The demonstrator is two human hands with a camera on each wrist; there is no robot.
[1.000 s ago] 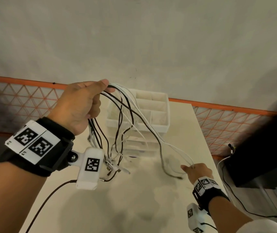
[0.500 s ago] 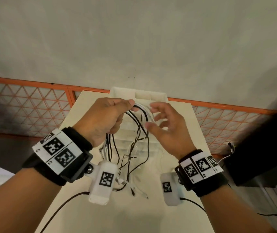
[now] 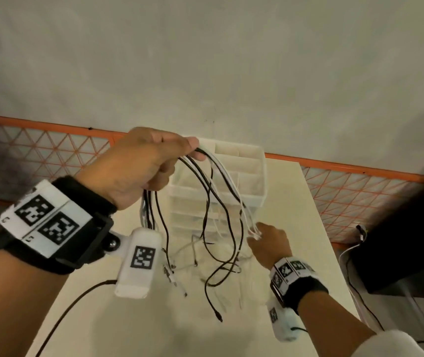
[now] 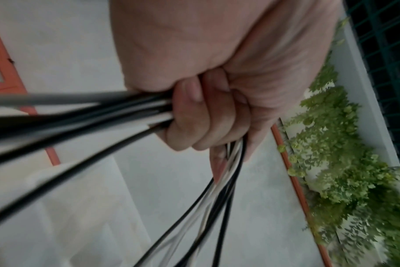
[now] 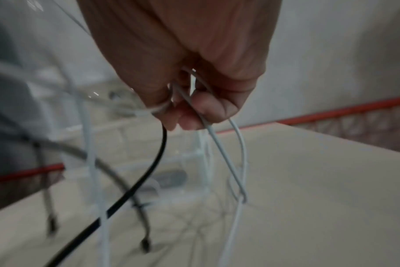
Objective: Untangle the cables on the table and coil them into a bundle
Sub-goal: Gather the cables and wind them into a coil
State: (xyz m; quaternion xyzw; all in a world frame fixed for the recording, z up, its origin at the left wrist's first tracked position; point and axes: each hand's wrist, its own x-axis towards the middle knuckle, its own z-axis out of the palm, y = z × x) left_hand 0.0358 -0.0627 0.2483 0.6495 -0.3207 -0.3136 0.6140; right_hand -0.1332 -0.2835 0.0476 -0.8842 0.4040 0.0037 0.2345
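Note:
Several thin black and white cables hang in loose loops above the cream table. My left hand is raised and grips the bunch at its top, fingers curled round the strands. Loops fall from it on both sides, and loose plug ends dangle near the tabletop. Lower and to the right, my right hand pinches a few white cables that run up to the left hand. A black cable also passes by its thumb.
A white compartmented organiser over clear drawers stands at the table's far edge, right behind the hanging loops. An orange mesh fence runs behind the table. A dark object with its own cord stands off the right edge.
My right hand has dropped from beside the left hand down and to the right, drawing white strands out with it. The left hand has stayed raised, holding the bunch.

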